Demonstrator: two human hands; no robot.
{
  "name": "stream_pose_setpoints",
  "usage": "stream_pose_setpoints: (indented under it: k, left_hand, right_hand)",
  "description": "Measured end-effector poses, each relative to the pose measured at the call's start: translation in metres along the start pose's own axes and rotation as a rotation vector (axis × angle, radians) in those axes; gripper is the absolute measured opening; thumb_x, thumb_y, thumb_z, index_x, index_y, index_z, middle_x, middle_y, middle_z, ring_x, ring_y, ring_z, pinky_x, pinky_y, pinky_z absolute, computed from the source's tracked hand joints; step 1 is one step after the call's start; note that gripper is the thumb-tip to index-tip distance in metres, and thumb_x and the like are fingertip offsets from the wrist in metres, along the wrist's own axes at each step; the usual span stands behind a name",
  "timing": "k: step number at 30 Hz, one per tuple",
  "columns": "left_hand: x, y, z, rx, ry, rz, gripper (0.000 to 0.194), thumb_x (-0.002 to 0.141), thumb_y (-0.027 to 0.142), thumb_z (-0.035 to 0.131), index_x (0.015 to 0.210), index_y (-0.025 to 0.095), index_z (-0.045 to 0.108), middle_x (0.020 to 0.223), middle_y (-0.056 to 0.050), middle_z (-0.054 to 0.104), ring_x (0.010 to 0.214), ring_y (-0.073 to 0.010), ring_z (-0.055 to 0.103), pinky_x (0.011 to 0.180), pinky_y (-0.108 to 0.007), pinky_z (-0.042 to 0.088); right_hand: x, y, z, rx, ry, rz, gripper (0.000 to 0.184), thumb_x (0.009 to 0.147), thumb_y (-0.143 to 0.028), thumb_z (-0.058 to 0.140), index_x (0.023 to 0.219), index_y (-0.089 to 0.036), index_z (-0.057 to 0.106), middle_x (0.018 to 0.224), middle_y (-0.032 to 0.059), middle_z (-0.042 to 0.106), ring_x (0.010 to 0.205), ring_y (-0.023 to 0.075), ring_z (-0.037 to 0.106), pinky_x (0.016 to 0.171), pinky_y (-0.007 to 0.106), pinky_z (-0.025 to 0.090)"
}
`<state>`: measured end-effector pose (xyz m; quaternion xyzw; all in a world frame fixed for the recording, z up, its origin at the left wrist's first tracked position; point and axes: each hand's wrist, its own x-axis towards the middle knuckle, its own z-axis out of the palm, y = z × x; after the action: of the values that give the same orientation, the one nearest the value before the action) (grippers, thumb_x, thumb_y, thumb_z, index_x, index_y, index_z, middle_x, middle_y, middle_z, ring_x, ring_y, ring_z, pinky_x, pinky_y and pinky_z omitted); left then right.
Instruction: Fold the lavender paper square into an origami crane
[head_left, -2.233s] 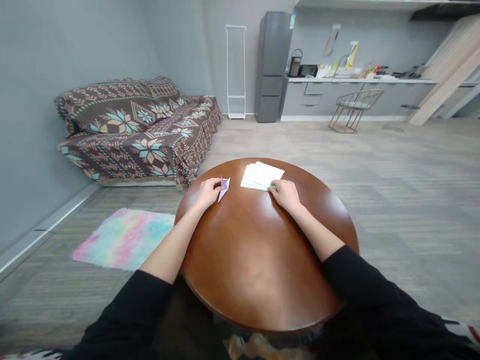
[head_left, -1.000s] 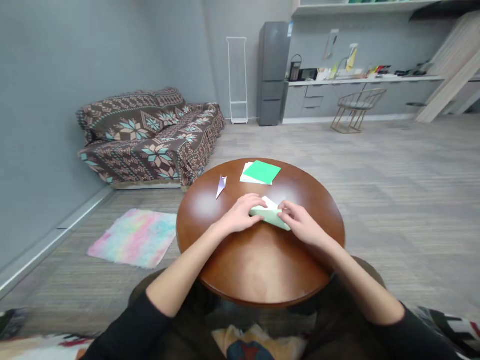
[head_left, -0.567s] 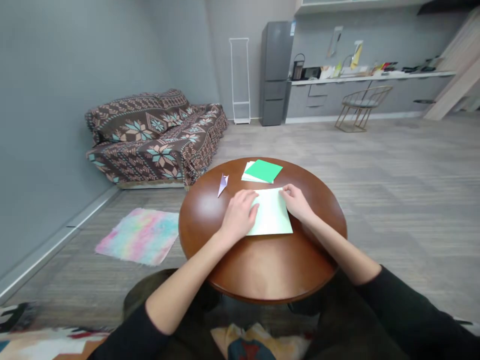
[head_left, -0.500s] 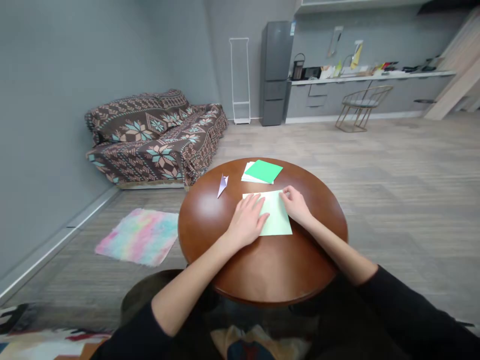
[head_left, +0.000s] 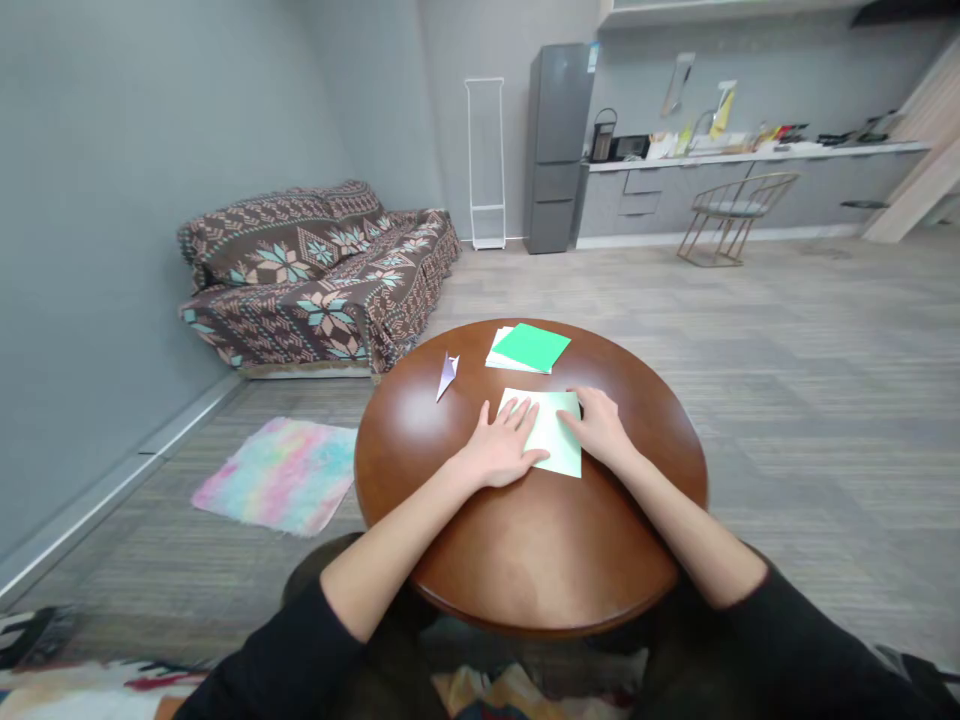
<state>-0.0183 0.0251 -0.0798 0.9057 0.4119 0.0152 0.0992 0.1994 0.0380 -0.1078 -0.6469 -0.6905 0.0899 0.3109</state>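
Observation:
A pale green sheet of paper (head_left: pixel 553 440) lies flat on the round brown wooden table (head_left: pixel 525 540). My left hand (head_left: pixel 504 448) rests flat on the sheet's left part, fingers stretched out. My right hand (head_left: pixel 600 425) lies on its right edge, fingers extended and pressing down. Behind the sheet sits a small stack of paper (head_left: pixel 529 348) with a bright green sheet on top. A folded lilac paper crane (head_left: pixel 447 374) stands left of the stack.
A sofa under a patterned brown throw (head_left: pixel 315 275) stands at the left wall. A pastel rug (head_left: pixel 277 475) lies on the floor left of the table. Far back are a grey fridge (head_left: pixel 559 145), a counter and a wire chair (head_left: pixel 735 210).
My left hand let go of the crane and my right hand drew a pale green sheet from the stack. Both hands brought it to the table's middle and now lie flat on it.

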Motion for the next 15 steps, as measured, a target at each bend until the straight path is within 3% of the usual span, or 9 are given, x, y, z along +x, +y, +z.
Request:
stream_pose_setpoints:
  k: [4,10,13,15]
  left_hand:
    - [0.0,0.003,0.007,0.027,0.11,-0.035,0.078,0.101,0.064,0.026,0.162,0.016,0.024,0.17,-0.017,0.021,0.159,-0.0352,0.015,0.124,-0.068,0.009]
    - [0.003,0.01,0.007,-0.015,0.295,-0.157,0.065,0.099,0.061,0.043,0.144,0.015,0.052,0.158,-0.019,0.045,0.149,-0.0368,0.037,0.12,-0.06,0.029]
    - [0.006,0.001,0.003,-0.08,0.331,-0.129,0.044,0.107,0.04,0.03,0.127,0.024,0.066,0.146,-0.009,0.06,0.136,-0.03,0.05,0.111,-0.054,0.04]
    - [0.006,-0.004,0.001,-0.128,0.303,-0.068,0.037,0.104,0.028,0.037,0.127,0.027,0.066,0.144,-0.006,0.061,0.135,-0.0266,0.05,0.109,-0.049,0.043]
  right_hand:
    - [0.0,0.002,-0.005,-0.013,0.002,0.019,0.015,0.085,-0.034,0.057,0.092,-0.021,0.061,0.11,0.0129,0.07,0.109,0.0326,0.06,0.095,0.045,0.041]
    - [-0.002,-0.003,-0.011,0.027,-0.015,0.029,0.015,0.08,-0.034,0.059,0.072,-0.022,0.054,0.102,0.0091,0.069,0.103,0.0311,0.06,0.092,0.045,0.04]
    - [-0.001,-0.002,-0.021,0.071,-0.031,0.059,0.017,0.08,-0.033,0.058,0.067,-0.023,0.053,0.086,0.0064,0.069,0.09,0.028,0.062,0.081,0.038,0.042]
    - [0.0,0.001,-0.029,0.111,-0.04,0.101,0.02,0.081,-0.034,0.058,0.065,-0.023,0.055,0.073,0.004,0.068,0.074,0.0241,0.062,0.069,0.034,0.041]
